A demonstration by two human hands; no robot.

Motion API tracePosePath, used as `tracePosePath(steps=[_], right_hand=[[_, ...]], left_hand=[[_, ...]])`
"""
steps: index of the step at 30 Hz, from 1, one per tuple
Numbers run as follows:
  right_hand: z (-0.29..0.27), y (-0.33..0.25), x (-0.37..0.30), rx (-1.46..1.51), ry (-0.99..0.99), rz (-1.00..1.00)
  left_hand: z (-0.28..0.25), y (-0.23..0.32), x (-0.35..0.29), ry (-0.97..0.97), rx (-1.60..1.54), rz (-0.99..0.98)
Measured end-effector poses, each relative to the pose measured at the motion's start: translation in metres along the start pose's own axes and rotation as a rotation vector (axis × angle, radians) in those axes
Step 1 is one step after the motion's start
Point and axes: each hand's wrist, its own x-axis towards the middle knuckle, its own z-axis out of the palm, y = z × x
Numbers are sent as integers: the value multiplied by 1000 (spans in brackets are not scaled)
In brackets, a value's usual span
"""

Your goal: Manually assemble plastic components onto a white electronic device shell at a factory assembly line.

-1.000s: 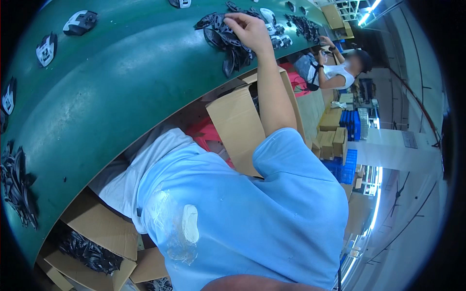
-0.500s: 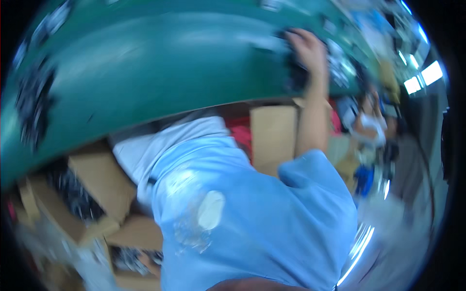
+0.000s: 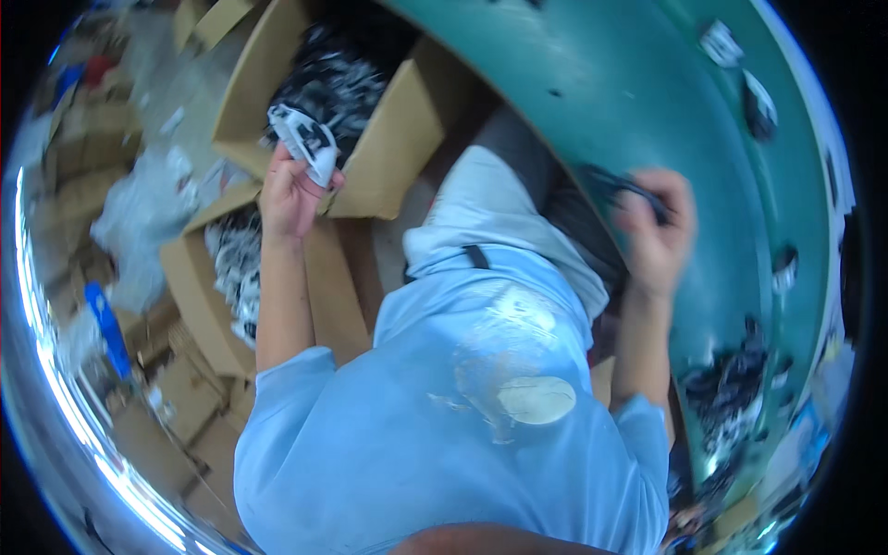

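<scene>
My left hand holds a white and black packaged piece over an open cardboard box filled with similar black and white pieces. My right hand grips a black item at the edge of the green conveyor belt. My light blue shirt fills the lower middle of the view.
A second cardboard box with black and white pieces stands below the first. Several dark items lie on the belt to the right. More boxes, plastic wrap and a blue object sit on the floor at left.
The view has swung from the belt toward the boxes. My right hand came off the far pile with a black item. My left hand now shows over the box, holding a packaged piece.
</scene>
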Motion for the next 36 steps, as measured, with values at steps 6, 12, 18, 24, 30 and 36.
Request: tracePosePath(steps=[6, 12, 18, 24, 30, 36], right_hand=[[62, -22, 26, 194, -142, -146], [19, -14, 28, -338, -161, -424], [18, -5, 16, 162, 22, -21], [16, -12, 17, 473, 97, 126], [-54, -63, 40, -691, -472, -408], [-15, -59, 59, -620, -625, -433]], left_hand=[[137, -28, 44, -436, -110, -340], [203, -28, 47, -663, 28, -508], [216, -27, 32, -692, -29, -374], [177, -62, 49, -696, -53, -213], [195, -54, 49, -395, -93, -211], [220, -71, 38, -595, -263, -448]])
